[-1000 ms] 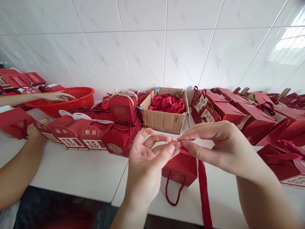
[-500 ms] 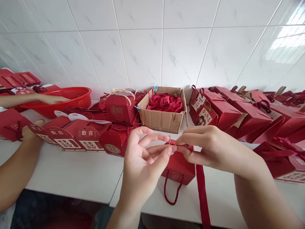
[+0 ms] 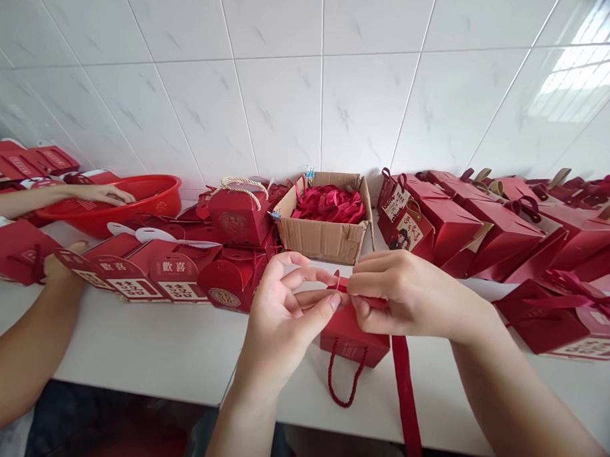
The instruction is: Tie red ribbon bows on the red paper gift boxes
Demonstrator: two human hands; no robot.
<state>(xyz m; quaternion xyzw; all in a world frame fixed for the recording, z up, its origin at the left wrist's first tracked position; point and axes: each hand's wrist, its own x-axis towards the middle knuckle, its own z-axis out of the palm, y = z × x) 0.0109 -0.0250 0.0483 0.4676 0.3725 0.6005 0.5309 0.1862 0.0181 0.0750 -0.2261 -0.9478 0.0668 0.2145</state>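
A small red box with a dark red cord handle lies on the white table below my hands. Above it, my left hand pinches a thin loop of thread or wire between thumb and fingers. My right hand is closed at the same spot, its fingertips pressed together and touching my left fingertips; what they grip is too small to make out. From behind the box a wide dark red ribbon runs down over the table's front edge.
A cardboard box of red ribbons stands by the tiled wall. Red gift boxes fill the right side, others the left. Another person's hand reaches into a red basin; their other hand rests beside boxes.
My right hand has shifted slightly left and its fingers have curled tighter against my left fingertips. The other person's hand in the basin has moved a little left.
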